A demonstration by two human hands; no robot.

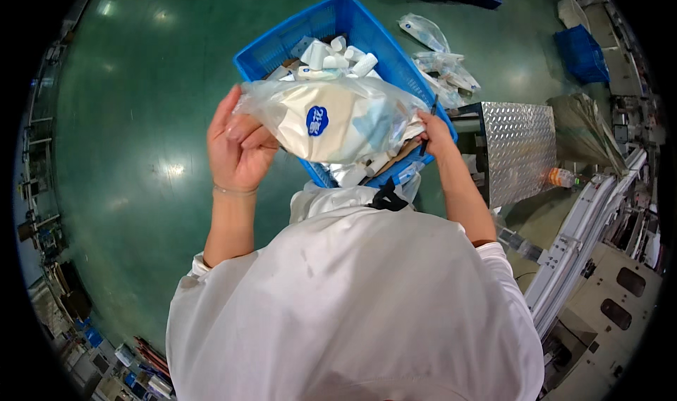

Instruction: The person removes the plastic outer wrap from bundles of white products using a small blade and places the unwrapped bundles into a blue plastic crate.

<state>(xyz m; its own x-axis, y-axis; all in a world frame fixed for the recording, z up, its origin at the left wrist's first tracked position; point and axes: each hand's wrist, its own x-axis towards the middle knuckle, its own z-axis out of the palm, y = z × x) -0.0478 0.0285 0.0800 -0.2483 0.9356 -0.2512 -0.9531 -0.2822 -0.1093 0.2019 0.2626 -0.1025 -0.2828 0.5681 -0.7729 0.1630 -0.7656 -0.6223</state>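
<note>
The hands are apart, one at each end of a clear plastic bag (pixel 345 122): the left hand (pixel 240 143) grips the left end, and the right hand (pixel 438 134) grips the right end together with a thin black tool (pixel 433 108). The bag (it shows a blue emblem) is above a blue crate (pixel 384 31) containing white cylinders (pixel 363 64). The crate stands on a glossy green floor (pixel 141 112). Loose bags (pixel 449 69) lie right of the crate. Farther right are a raised-pattern metal plate (pixel 518 147), a bottle (pixel 562 177) at its edge and a metal rail (pixel 575 228).
</note>
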